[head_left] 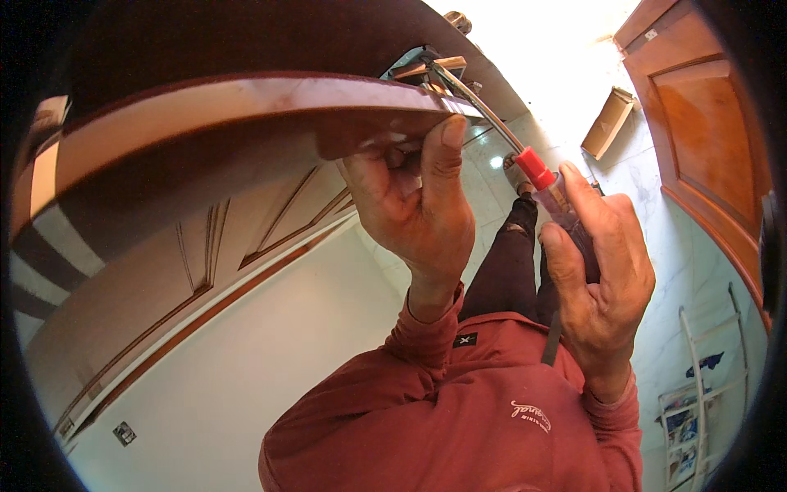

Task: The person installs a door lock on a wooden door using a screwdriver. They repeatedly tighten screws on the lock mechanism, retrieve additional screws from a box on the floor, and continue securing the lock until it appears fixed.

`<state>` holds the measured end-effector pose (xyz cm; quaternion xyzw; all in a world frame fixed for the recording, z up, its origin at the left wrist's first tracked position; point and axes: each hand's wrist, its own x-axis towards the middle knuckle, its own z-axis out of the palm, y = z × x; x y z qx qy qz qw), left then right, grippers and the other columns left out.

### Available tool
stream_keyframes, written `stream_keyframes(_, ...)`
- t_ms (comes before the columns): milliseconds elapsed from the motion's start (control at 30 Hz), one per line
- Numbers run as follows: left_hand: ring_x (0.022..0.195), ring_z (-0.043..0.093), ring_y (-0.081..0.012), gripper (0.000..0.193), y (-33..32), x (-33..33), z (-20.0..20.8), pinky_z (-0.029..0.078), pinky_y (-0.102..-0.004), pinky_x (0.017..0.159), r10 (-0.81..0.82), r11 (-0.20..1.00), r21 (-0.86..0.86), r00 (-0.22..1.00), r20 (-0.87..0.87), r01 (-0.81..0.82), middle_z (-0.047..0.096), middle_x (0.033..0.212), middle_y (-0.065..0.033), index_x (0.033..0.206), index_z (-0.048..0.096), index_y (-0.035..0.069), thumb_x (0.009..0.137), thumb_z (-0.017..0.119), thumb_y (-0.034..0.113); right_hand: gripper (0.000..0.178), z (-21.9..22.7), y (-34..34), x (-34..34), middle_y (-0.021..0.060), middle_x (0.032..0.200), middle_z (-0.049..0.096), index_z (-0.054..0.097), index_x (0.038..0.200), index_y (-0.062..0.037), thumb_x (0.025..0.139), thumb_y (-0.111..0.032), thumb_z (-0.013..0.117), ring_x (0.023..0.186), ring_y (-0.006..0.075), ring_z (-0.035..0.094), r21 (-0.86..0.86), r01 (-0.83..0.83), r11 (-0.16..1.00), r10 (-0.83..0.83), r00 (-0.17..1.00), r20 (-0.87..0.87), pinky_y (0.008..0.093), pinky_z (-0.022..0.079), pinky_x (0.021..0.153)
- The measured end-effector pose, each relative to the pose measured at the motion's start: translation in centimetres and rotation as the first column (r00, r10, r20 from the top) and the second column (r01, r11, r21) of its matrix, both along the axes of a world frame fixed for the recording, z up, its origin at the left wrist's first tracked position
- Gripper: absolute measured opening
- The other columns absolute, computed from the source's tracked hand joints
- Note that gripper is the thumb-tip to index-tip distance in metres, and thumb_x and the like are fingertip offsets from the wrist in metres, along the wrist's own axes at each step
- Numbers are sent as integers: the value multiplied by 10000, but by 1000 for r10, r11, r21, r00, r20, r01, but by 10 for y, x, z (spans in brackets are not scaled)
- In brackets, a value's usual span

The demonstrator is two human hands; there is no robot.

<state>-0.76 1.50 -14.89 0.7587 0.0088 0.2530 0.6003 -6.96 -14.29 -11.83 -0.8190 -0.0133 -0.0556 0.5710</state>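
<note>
My left hand point(418, 205) is closed on the edge of a glossy dark-brown wooden panel point(246, 94), its thumb up against the narrow face and its fingers curled underneath, partly hidden. In my right hand point(607, 262) is a screwdriver point(537, 168) with a red and clear handle. Its long metal shaft slants up and left, passing in front of the panel's right end. The tip lies near some small dark items and a light wooden piece point(449, 64) beyond the edge; I cannot tell whether it touches anything.
A brown wooden door point(709, 123) stands at the right. An open cardboard box point(608, 123) lies on the pale tiled floor point(549, 123). A white metal rack point(697, 394) is at the lower right. A wall socket point(125, 434) shows at the lower left.
</note>
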Motion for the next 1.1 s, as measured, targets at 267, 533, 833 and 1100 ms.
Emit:
stream_keyframes(267,590,530,-31,324,4,1,4,391,-169,459,0,1000,12,1000,-23,1,658,853,-25,1188,550,53,937,733,146,436,18,-2,3,116,945,626,625,1308,18,878,-5,697,802,207,576,-262,-31,965,31,1000,-6,308,486,712)
stream_keyframes(533,643,556,-85,285,-6,-5,-1,406,-195,503,61,989,-142,996,68,-51,646,905,-76,1170,535,7,973,680,154,332,30,4,5,100,931,653,614,1272,35,968,-98,626,754,136,586,114,-19,993,42,978,-206,261,473,698)
stream_keyframes(833,1145,649,-242,413,-29,-10,31,498,-338,980,-555,602,-782,788,-268,158,703,1120,-167,1278,573,10,1082,452,353,235,45,-3,16,62,718,595,512,1134,-32,1061,-255,496,402,12,349,737,328,590,379,693,-613,160,259,371)
stream_keyframes(1100,1140,650,-259,310,-16,-4,15,479,-388,1027,-650,296,-934,758,-45,198,721,1029,-129,1204,606,20,1079,473,270,346,28,-12,5,108,787,580,515,1279,-26,976,-147,629,593,140,575,329,-57,942,163,938,-305,292,447,471)
